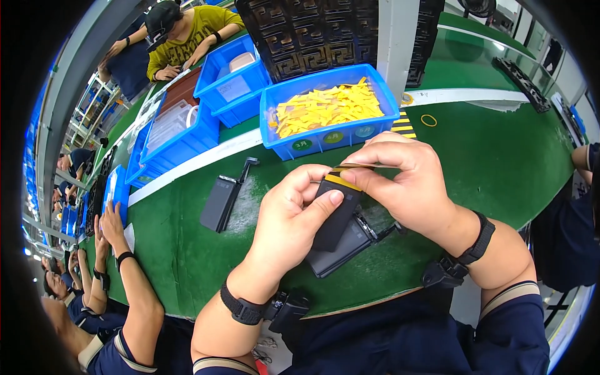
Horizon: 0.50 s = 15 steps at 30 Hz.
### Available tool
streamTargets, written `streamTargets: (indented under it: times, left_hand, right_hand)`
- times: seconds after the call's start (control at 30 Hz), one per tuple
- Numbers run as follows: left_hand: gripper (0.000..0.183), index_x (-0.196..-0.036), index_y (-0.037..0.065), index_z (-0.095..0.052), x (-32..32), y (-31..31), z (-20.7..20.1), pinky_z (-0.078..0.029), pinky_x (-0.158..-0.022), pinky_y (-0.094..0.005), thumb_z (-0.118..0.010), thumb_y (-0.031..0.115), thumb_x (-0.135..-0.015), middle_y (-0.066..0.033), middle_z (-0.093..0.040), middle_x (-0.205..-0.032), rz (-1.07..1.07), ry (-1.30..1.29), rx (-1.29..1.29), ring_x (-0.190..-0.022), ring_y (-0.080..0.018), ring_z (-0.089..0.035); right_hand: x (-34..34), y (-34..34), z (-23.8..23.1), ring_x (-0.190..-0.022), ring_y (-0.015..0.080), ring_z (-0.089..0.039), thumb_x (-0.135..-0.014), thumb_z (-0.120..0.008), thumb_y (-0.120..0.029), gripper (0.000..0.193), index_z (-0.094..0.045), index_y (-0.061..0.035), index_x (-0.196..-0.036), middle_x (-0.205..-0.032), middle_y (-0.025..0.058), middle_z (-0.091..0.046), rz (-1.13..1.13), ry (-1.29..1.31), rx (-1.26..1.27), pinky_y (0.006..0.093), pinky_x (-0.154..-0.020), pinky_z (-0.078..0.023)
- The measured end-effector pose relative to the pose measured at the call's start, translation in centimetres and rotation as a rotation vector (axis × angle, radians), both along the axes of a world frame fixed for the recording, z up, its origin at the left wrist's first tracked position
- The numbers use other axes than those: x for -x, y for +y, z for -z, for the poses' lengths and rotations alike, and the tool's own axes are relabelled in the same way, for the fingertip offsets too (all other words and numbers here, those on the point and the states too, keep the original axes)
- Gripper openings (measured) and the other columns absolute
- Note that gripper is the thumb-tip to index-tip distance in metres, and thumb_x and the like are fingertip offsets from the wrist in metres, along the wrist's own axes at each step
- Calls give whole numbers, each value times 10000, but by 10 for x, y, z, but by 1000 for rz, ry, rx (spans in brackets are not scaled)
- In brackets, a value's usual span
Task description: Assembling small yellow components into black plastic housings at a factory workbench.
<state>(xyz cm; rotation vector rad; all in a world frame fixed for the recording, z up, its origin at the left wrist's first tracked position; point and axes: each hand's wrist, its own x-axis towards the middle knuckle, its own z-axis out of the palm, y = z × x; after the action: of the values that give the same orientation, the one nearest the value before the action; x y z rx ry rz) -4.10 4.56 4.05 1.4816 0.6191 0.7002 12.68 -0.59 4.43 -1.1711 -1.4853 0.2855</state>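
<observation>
Holding a yellow-ended black block (337, 220) — both hands (289, 209) (405, 178) on it.

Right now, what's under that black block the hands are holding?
Another black block, on the green table. The held block covers part of it; that part can't be seen.

1. Green bench (494, 172), its surface scuffed pale in patches.
2. Directly on it: one flat black pack (217, 203) at left, another black pack (351, 248) nearer.
3. Farther back, a blue bin (319, 142); beside it, a yellow band (422, 119).
</observation>
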Motion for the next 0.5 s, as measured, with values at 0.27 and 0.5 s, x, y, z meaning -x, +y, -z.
streamTargets:
  times: [0.27,0.5]
  left_hand:
    - [215,-1067,2,-534,0,1,1,-444,-703,-191,-586,69,-869,-33,-664,-890,-3,11,2,-791,-33,-560]
    - [214,-1068,2,-531,-4,-4,5,-450,-701,-200,-580,60,-868,-31,-655,-874,-14,-11,-30,-791,-41,-560]
  right_hand:
    - [0,1,2,-656,219,-602,-672,-718,-47,109,-661,-22,-762,-713,96,-621,31,-41,6,306,-611,-470]
    - [0,8,10,-619,241,-548,-631,-716,-75,139,-612,-42,-716,-649,58,-560,101,-272,-192,340,-621,-425]
